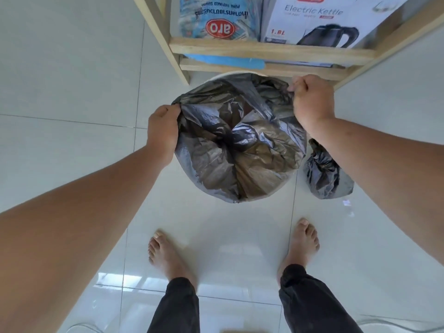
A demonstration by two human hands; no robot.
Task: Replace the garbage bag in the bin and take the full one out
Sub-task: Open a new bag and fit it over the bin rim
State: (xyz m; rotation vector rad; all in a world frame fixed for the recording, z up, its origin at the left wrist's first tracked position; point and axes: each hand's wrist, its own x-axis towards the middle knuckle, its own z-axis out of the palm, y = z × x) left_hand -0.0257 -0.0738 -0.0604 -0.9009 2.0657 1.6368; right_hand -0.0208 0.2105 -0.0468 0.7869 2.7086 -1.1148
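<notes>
A round white bin stands on the tiled floor, under the front edge of a wooden shelf. A thin dark grey garbage bag is spread over its mouth and sags crumpled into it. My left hand grips the bag's edge at the bin's left side. My right hand pinches the edge at the far right. A tied, full dark garbage bag sits on the floor just right of the bin, partly hidden by my right forearm.
The wooden shelf holds a blue sugar pack and an electric kettle box directly behind the bin. My bare feet stand on the glossy white tiles in front of it. A small scrap lies near the full bag.
</notes>
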